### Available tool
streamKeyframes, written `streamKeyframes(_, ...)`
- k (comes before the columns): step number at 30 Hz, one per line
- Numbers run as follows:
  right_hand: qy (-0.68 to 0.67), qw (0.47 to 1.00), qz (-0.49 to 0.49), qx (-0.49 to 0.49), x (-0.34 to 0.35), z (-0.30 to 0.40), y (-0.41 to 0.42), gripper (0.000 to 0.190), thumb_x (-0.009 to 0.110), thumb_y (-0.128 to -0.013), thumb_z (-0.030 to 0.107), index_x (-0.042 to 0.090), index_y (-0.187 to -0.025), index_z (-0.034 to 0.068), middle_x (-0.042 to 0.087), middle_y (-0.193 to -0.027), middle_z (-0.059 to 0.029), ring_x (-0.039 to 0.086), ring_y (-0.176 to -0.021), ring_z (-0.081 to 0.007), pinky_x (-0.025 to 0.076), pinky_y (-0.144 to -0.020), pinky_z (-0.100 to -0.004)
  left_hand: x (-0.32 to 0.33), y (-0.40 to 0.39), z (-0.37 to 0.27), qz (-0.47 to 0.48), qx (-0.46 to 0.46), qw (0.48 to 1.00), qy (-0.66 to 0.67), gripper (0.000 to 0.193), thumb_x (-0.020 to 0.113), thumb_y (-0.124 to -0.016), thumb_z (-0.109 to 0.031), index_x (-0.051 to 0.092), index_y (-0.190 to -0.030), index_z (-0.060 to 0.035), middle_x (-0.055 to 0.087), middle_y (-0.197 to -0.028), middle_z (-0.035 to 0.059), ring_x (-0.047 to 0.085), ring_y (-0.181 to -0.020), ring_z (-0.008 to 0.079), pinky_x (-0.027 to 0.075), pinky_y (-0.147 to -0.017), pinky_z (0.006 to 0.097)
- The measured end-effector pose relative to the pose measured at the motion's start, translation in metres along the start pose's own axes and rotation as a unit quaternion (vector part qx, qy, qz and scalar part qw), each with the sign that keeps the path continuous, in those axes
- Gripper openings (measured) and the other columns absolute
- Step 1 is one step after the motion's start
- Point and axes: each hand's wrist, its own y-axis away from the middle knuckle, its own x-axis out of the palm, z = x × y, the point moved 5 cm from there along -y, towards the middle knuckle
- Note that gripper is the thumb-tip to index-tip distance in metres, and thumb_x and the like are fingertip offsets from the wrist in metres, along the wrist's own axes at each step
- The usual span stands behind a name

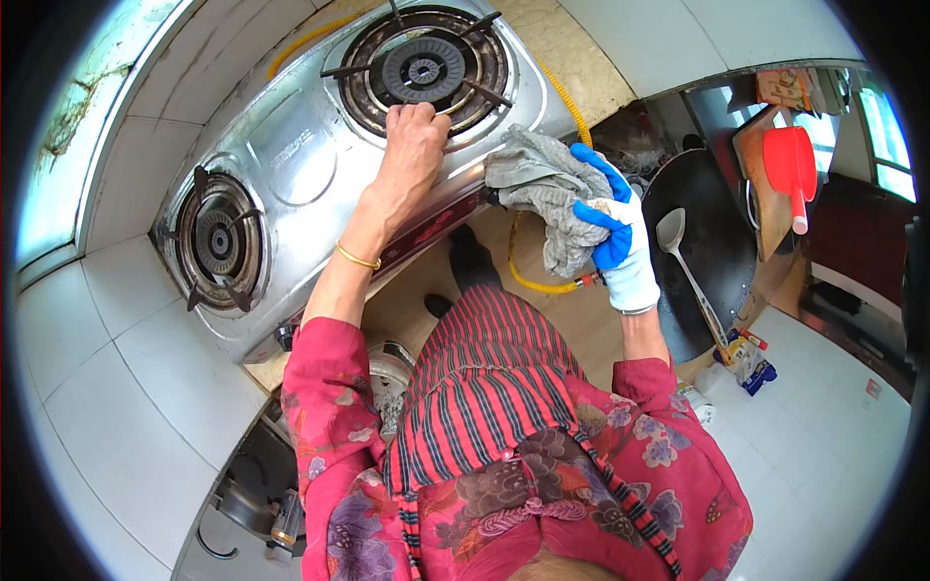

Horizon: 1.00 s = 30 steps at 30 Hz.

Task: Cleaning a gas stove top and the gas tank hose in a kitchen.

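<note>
My left hand (pixel 415 149), bare with a gold bangle on its wrist, rests its curled fingers at the near rim of the right gas burner (pixel 423 70). Whether those fingers grip the rim or a small thing cannot be told. A blue and white work glove covers my right hand (pixel 617 225), which grips a bunched grey cloth (pixel 548 192) over the right front edge of the steel gas stove (pixel 290 156). The left gas burner (pixel 219 244) has its dark pan supports in place. Brown stains mark the trays round both burners.
A yellow gas hose (pixel 538 285) loops below the stove's right front. To the right are a black wok (pixel 701 240) with a metal spatula (pixel 681 250), a wooden board (pixel 766 189) and a red plastic ladle (pixel 790 161). White tiled wall (pixel 167 385) borders the left.
</note>
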Motion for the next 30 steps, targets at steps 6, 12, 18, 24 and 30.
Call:
streamKeyframes(6, 0.012, 0.999, 0.038, -0.009, 0.033, 0.016, 0.004, 0.069, 0.068, -0.065, -0.006, 0.048, -0.131, -0.005, 0.053, -0.131, -0.0137, 0.051, -0.121, -0.023, 0.04, -0.104, -0.0329, -0.038, 0.019, -0.023, -0.13, 0.006, 0.99, -0.061, 0.029, 0.061, -0.077, -0.003, 0.06, -0.106, -0.0079, 0.057, -0.11, 0.0111, 0.055, -0.109, 0.0289, 0.031, -0.1, 0.0563)
streamKeyframes(12, 0.056, 0.991, 0.119, 0.005, 0.09, 0.004, -0.003, 0.068, 0.072, -0.065, -0.002, 0.05, -0.129, -0.004, 0.053, -0.131, -0.0126, 0.052, -0.119, -0.0201, 0.039, -0.104, -0.0311, -0.104, 0.117, -0.021, -0.23, -0.112, 0.967, -0.014, 0.033, 0.063, -0.075, 0.002, 0.061, -0.108, -0.0048, 0.058, -0.113, 0.0154, 0.056, -0.106, 0.0316, 0.036, -0.098, 0.05)
streamKeyframes(18, 0.151, 0.975, 0.163, -0.007, 0.159, -0.079, -0.035, 0.063, 0.063, -0.068, 0.003, 0.051, -0.13, -0.003, 0.059, -0.12, -0.0113, 0.057, -0.107, -0.0165, 0.045, -0.096, -0.0278, -0.137, 0.245, -0.036, -0.246, -0.258, 0.934, -0.026, 0.029, 0.062, -0.079, 0.004, 0.062, -0.107, -0.0011, 0.059, -0.113, 0.0166, 0.056, -0.105, 0.0342, 0.04, -0.097, 0.0452)
streamKeyframes(24, 0.171, 0.928, 0.326, 0.048, 0.23, -0.091, -0.074, 0.062, 0.06, -0.071, 0.0, 0.045, -0.131, -0.008, 0.057, -0.124, -0.0186, 0.06, -0.108, -0.0268, 0.052, -0.091, -0.0323, -0.139, 0.33, -0.07, -0.247, -0.369, 0.896, -0.025, 0.031, 0.061, -0.081, 0.005, 0.062, -0.111, -0.0005, 0.058, -0.118, 0.0163, 0.055, -0.109, 0.033, 0.043, -0.094, 0.0396)
streamKeyframes(30, 0.281, 0.906, 0.317, -0.001, 0.312, -0.076, -0.146, 0.057, 0.052, -0.075, -0.006, 0.052, -0.131, 0.006, 0.064, -0.11, -0.0146, 0.065, -0.079, -0.0174, 0.051, -0.062, -0.0257, -0.133, 0.363, -0.081, -0.272, -0.44, 0.856, -0.012, 0.033, 0.063, -0.076, 0.007, 0.062, -0.109, 0.0009, 0.057, -0.117, 0.0174, 0.055, -0.106, 0.0339, 0.043, -0.091, 0.0422)
